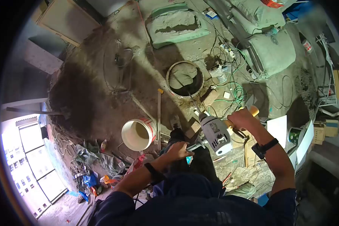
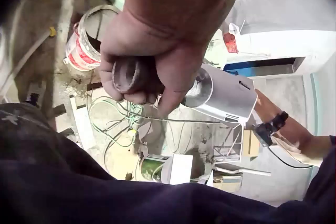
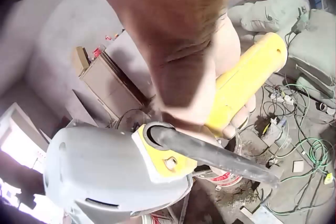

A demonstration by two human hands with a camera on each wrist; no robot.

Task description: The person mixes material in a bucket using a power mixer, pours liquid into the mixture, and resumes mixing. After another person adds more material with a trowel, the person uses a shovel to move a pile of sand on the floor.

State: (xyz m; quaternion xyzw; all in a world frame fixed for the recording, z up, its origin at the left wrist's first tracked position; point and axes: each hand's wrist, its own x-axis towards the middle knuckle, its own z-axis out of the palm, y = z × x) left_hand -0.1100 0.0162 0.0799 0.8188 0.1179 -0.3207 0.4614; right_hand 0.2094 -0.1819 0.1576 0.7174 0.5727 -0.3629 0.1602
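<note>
A grey power mixer with yellow parts slants across the head view. Its long metal rod reaches down into a round bucket that holds thick grey mortar. The rod's lower end is hidden in the bucket. My left hand grips the side handle, whose round end shows in the left wrist view. With my right hand I hold the yellow rear handle, fingers wrapped around it. A black power cord leaves the mixer beside that handle.
A white bucket lies tilted left of the mixer, beside a long thin strip. Tangled green cable spreads over the floor on the right. Full sacks lie farther back, and an open bag of grey powder sits beyond the mortar bucket.
</note>
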